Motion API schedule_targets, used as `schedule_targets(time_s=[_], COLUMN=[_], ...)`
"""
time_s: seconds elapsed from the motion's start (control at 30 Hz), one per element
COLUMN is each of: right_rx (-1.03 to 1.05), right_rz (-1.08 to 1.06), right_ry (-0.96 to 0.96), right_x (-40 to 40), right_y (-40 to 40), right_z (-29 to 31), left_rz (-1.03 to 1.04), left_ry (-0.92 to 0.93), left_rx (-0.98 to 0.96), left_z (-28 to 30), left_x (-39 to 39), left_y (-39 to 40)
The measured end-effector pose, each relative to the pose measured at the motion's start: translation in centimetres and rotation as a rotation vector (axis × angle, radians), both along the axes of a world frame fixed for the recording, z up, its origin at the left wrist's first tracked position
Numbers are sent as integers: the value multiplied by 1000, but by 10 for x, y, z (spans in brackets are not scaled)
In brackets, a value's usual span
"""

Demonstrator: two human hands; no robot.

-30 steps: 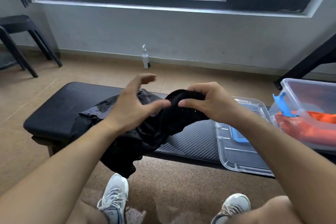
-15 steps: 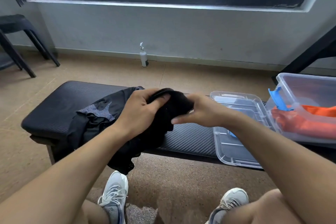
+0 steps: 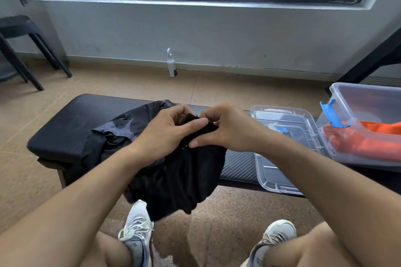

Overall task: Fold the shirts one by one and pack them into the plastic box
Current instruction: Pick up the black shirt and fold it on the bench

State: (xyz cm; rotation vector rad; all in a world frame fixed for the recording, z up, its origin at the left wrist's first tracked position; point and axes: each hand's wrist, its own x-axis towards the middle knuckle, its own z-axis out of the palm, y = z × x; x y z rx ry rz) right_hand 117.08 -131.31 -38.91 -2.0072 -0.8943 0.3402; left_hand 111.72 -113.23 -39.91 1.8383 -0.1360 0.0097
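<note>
A black shirt (image 3: 180,182) hangs bunched off the front edge of the black bench (image 3: 65,128). My left hand (image 3: 165,134) and my right hand (image 3: 225,130) both grip its top edge, close together above the bench. Another dark shirt with a grey patterned patch (image 3: 117,130) lies crumpled on the bench to the left. The clear plastic box (image 3: 366,102) stands at the right end with an orange shirt (image 3: 364,143) inside.
The box's clear lid (image 3: 282,158) lies flat on the bench between my hands and the box. A white bottle (image 3: 171,65) stands by the wall. A black stool (image 3: 19,50) is at far left. My shoes (image 3: 136,232) are below the bench.
My hands have come together on the black shirt's top edge and pulled it toward me. More of the shirt now hangs off the bench front.
</note>
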Motion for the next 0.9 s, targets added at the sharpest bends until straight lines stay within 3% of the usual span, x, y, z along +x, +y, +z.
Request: schedule_targets(time_s=[0.13,0.23,0.43,0.63,0.77,0.9], right_rx=[-176,-167,-71,21,231,260], right_rz=[146,251,437,489,311,59], right_ry=[179,244,512,702,782,575], right_x=[-2,-4,-4,1,10,8], right_y=[-5,-9,-29,-57,-70,-51], right_z=[1,4,20,24,24,17], left_rz=[63,126,510,843,850,531], left_ry=[-129,-207,-304,-217,-163,-124], left_rx=[70,129,-84,162,191,116], left_z=[-8,-8,2,-23,-11,17], left_x=[6,4,16,34,30,4], left_y=[4,0,31,85,81,19])
